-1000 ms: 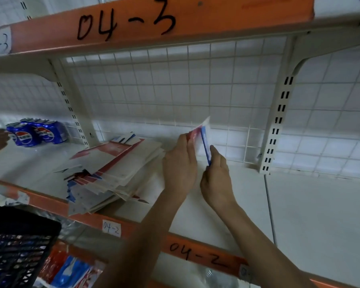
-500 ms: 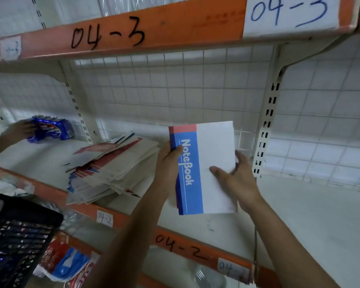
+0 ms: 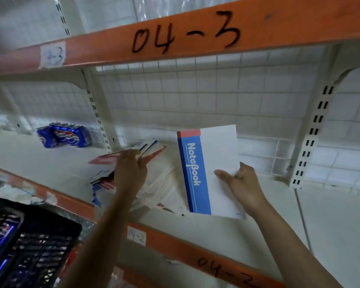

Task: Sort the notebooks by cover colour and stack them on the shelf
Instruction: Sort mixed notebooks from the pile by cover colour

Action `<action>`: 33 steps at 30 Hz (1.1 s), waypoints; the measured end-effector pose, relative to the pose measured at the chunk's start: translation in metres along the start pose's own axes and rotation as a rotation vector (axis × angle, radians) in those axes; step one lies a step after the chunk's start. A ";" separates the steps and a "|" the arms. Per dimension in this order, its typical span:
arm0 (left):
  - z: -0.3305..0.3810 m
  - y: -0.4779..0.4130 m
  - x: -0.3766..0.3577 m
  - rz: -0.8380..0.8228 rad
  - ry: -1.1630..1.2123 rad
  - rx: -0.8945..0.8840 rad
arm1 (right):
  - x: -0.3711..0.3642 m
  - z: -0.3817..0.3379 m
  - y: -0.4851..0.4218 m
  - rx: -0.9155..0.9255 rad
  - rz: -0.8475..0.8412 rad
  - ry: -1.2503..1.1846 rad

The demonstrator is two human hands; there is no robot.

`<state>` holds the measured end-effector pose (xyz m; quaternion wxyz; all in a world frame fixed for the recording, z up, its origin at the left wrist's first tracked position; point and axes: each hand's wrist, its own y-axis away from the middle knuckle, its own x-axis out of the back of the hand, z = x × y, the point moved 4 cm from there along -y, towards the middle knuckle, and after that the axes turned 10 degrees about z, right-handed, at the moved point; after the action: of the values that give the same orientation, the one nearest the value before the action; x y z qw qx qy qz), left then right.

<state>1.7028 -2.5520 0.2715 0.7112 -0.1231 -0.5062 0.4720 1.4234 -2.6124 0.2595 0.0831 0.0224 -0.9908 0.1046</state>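
Observation:
My right hand holds a white notebook with a blue spine band upright above the white shelf, thumb across its cover. To its left a messy pile of notebooks with red and blue covers lies on the shelf. My left hand reaches into the top of that pile and grips a red-covered notebook.
Packs of blue soda cans stand at the back left of the shelf. A black plastic crate sits low at the left. An orange beam marked 04-3 runs overhead. White uprights and a wire grid back the shelf.
My left hand let go of the blue notebook and moved left onto the pile. My right hand alone now holds the notebook. Another person's hand at the cans is gone.

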 end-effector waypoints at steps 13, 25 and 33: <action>-0.126 -0.043 -0.025 -0.500 -0.240 0.269 | -0.068 -0.004 -0.024 -0.072 0.087 -0.073; -0.053 -0.049 -0.033 -0.485 0.015 -0.194 | -0.067 0.000 -0.026 -0.112 0.126 -0.095; -0.047 -0.060 -0.052 -0.701 0.012 -0.290 | -0.057 0.001 -0.016 -0.088 0.122 -0.044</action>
<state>1.7728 -2.6106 0.2581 0.8075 -0.0445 -0.5752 0.1227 1.4805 -2.6268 0.2517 0.0557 -0.0392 -0.9955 0.0654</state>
